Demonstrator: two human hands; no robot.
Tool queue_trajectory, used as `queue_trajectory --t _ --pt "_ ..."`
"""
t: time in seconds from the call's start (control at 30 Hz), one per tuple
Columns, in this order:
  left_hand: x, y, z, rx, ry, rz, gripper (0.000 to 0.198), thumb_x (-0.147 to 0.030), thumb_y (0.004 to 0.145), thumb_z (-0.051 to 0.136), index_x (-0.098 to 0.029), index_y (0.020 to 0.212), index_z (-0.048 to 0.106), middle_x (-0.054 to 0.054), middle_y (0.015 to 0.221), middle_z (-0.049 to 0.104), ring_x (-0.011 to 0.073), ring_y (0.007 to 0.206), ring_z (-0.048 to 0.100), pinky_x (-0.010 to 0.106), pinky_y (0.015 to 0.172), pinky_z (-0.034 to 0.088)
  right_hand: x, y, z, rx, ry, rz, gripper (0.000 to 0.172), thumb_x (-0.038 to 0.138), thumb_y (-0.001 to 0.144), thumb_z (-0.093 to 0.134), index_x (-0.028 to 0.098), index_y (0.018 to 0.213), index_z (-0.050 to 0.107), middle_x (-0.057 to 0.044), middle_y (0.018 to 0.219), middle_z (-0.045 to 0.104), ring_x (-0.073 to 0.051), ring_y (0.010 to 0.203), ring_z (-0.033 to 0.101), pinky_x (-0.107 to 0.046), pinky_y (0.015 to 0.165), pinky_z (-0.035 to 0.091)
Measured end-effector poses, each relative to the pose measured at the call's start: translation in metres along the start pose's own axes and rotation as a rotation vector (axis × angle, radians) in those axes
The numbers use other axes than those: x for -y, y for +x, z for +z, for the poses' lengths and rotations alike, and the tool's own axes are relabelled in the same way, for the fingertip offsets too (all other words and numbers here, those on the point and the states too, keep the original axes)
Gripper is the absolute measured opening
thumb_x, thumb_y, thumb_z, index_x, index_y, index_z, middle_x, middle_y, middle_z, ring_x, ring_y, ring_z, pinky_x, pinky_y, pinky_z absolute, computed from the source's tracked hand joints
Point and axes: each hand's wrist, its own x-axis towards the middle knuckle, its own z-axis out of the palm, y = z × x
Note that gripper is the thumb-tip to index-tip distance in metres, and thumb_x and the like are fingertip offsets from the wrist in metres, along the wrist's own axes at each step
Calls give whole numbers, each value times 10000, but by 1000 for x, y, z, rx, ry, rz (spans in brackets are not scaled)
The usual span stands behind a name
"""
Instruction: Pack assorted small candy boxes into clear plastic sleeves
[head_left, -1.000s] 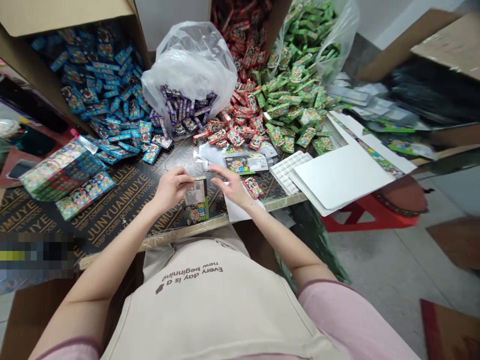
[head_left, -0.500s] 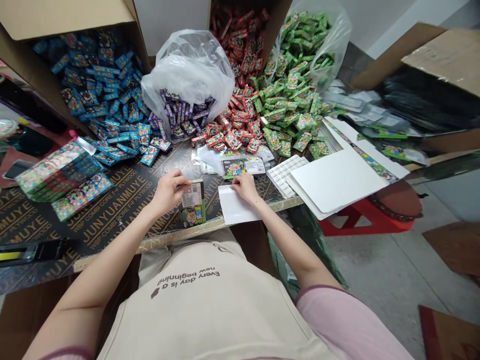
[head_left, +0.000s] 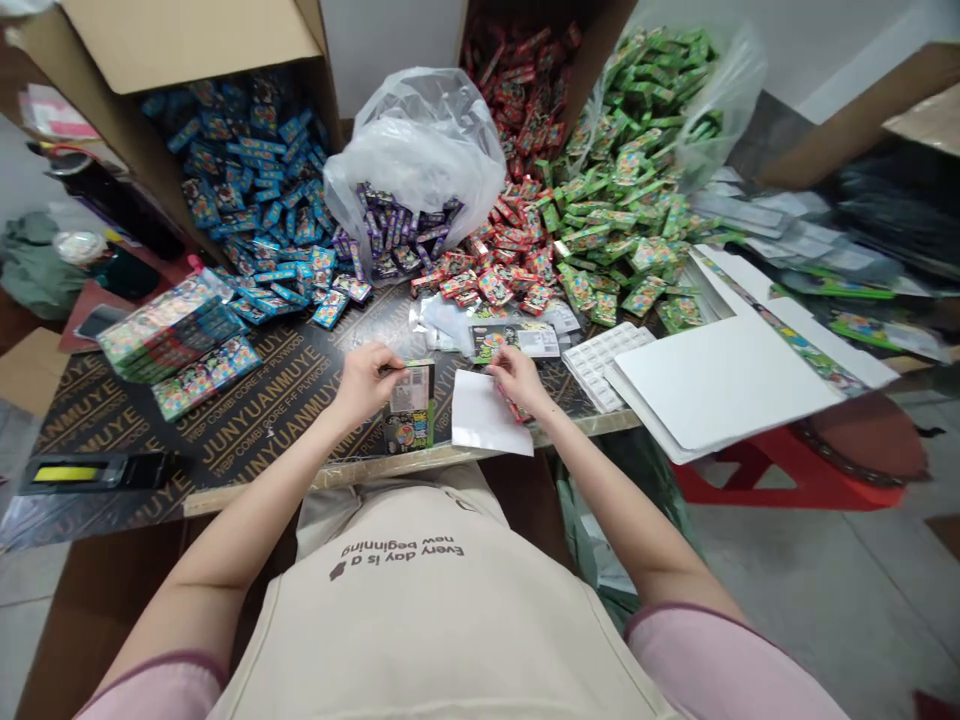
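Note:
My left hand (head_left: 369, 380) is closed in a pinch on the upper left edge of a flat printed box (head_left: 409, 405), black and green with a clear-looking upper panel. The box stands near the table's front edge. Beside it lies a white paper sheet (head_left: 480, 425), its front edge over the table rim. My right hand (head_left: 519, 382) has its fingertips pinched together at the sheet's top edge. Below those fingers shows part of a small red packet (head_left: 516, 408); how it is held is hidden. A flat green and black printed sleeve (head_left: 517, 341) lies just beyond.
Heaps of small blue packets (head_left: 262, 190), purple packets (head_left: 397, 235), red packets (head_left: 517, 110) and green packets (head_left: 622, 220) line the back. At left are stacked packet blocks (head_left: 169, 330) and a black tape dispenser (head_left: 97, 472). White cards (head_left: 727, 380) and label sheets (head_left: 600, 365) lie right.
The view has shifted, so everything sits further right. The white sheet has turned slightly and lies closer to the box. Part of a red packet now shows under my right hand. My left hand keeps its pinch.

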Motion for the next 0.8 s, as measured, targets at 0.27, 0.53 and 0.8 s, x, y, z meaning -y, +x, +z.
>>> queue_trajectory --t 0.27,0.53,0.8 --pt "2 -4 -9 -11 -111 -53 80 -153 707 664 -196 654 703 64 764 684 193 743 631 314 726 456 131 21 20 183 577 -129 410 279 670 776 255 1024 573 55 675 590 -143 645 547 -280 658 400" --pt "2 -7 -10 -76 -175 -107 61 -136 624 700 -192 606 682 52 701 702 189 698 638 300 688 467 139 34 48 452 505 -163 465 225 689 746 242 1110 549 76 624 560 -124 585 538 -261 593 396" --pt "1 -11 -2 -155 -132 -99 168 -189 614 769 -198 554 613 30 668 662 179 669 602 294 683 426 135 34 54 426 593 -62 500 185 632 759 232 1082 545 94 578 536 -99 519 514 -222 519 381"
